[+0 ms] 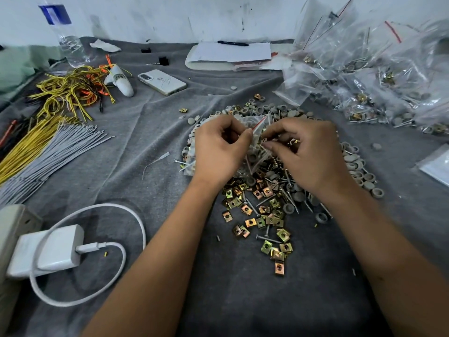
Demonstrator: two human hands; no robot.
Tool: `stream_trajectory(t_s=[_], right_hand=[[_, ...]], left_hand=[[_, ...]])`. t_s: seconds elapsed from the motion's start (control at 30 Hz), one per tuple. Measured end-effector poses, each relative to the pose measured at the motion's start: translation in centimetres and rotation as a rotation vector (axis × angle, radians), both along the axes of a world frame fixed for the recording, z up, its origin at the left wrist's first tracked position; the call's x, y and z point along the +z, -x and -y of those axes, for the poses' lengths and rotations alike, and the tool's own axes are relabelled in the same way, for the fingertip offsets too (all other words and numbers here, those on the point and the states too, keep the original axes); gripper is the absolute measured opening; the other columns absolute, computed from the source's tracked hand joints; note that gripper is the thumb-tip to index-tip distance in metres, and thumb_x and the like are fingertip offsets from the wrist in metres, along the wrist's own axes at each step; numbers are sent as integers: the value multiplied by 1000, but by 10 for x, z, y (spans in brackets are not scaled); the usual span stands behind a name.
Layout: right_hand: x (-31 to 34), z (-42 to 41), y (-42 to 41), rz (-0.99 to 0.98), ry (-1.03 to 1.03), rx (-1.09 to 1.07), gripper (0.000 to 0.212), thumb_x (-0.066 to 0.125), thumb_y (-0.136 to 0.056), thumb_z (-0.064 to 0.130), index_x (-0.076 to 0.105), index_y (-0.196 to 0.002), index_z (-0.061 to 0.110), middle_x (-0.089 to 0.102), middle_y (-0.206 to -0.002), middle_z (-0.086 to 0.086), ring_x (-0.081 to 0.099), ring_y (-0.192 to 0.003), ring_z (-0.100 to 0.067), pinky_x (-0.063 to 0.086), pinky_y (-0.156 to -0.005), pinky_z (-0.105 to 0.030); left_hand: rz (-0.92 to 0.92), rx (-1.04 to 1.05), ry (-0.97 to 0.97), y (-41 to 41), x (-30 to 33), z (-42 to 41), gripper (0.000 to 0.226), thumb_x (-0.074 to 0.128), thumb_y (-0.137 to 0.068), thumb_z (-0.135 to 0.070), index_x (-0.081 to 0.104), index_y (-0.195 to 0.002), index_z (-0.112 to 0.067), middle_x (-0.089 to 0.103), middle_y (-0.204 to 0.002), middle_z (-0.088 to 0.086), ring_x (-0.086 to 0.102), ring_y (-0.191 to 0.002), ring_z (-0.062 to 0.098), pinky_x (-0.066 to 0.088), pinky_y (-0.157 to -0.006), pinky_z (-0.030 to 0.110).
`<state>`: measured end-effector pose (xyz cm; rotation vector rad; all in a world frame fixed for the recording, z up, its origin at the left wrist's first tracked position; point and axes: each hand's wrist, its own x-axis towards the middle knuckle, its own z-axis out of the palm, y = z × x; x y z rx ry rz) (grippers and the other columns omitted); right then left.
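Note:
A small clear zip bag point(258, 132) with a red seal line hangs over the middle of a grey cloth. My left hand point(218, 149) pinches its left side near the top. My right hand point(308, 152) pinches the bag's right edge with curled fingers. Grey caps show inside the bag. Under both hands lies a heap of grey round caps point(272, 110), screws point(286, 198) and brass-coloured square clip nuts point(264, 212). Much of the heap is hidden by my hands.
Filled clear bags point(379, 76) pile up at the back right. A phone point(162, 81), water bottle point(68, 37), paper pad with pen point(230, 53), yellow wires point(70, 91) and grey cable ties point(56, 152) lie left and behind. A white charger point(48, 251) with cable sits front left.

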<state>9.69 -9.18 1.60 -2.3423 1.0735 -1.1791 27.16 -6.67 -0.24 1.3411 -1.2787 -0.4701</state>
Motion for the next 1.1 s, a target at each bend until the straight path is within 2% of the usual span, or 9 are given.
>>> stream_trajectory(t_s=[0.07, 0.27, 0.43, 0.6, 0.73, 0.87, 0.97, 1.03, 1.1], right_hand=[[1, 0, 2, 23, -17, -17, 19, 82, -85, 12, 78, -102, 19, 75, -96, 10, 72, -83, -7, 61, -74, -28], [2, -3, -1, 69, -65, 29, 25, 84, -82, 5, 77, -102, 16, 76, -97, 9, 73, -89, 0, 61, -81, -22], [4, -3, 1, 139, -41, 18, 18, 79, -87, 4, 76, -105, 9, 76, -96, 4, 73, -85, 0, 61, -75, -21], [5, -6, 1, 158, 86, 47, 12, 78, -90, 11, 74, -102, 9, 72, -91, 9, 69, -81, 4, 57, -72, -17], [3, -19, -11, -1, 146, 263, 11, 84, -86, 16, 78, -93, 11, 75, -90, 9, 68, -84, 4, 52, -79, -16], [-4, -33, -28, -281, 61, 528, 9, 85, -84, 24, 81, -89, 18, 72, -86, 9, 65, -85, -8, 53, -79, -35], [-6, -33, -31, -487, 61, 564, 18, 83, -82, 44, 81, -90, 28, 62, -85, 9, 51, -91, -14, 48, -81, -41], [-5, -31, -30, -528, 34, 563, 22, 82, -79, 51, 81, -91, 32, 58, -88, 10, 45, -93, -12, 45, -85, -40], [-5, -32, -29, -522, 2, 572, 18, 85, -79, 46, 80, -87, 31, 57, -87, 11, 44, -91, -10, 43, -85, -37]], left_hand=[[-7, 13, 1, 0, 0, 0, 16, 74, -90, -5, 69, -76, -1, 67, -65, 15, 60, -55, 31, 47, -51, 34], [-21, 23, -9, -1, 0, 0, 16, 74, -90, -5, 69, -75, -1, 67, -62, 13, 58, -52, 20, 47, -50, 33], [-19, 31, -8, -2, -1, 1, 15, 74, -91, -6, 69, -77, -2, 67, -63, 13, 62, -54, 31, 50, -50, 37], [-24, 45, -11, -2, -1, 2, 16, 74, -90, -6, 69, -76, -1, 66, -60, 8, 56, -48, 14, 44, -48, 27], [-27, 72, -1, -4, 0, 2, 13, 73, -87, -3, 70, -75, 0, 67, -64, 11, 55, -54, 14, 44, -53, 28], [-73, 112, -25, -6, -1, 6, 15, 73, -87, -5, 70, -73, -1, 66, -63, 11, 57, -56, 19, 47, -57, 31], [-74, 140, -22, -8, -1, 7, 14, 75, -86, -5, 70, -73, -2, 68, -66, 13, 56, -58, 17, 47, -58, 31], [-100, 145, -10, -9, -2, 7, 15, 74, -87, -4, 69, -73, -3, 68, -68, 17, 60, -58, 26, 51, -58, 37], [-104, 137, -11, -9, -2, 7, 16, 74, -88, -4, 68, -73, -5, 68, -67, 17, 63, -60, 37, 53, -58, 41]])
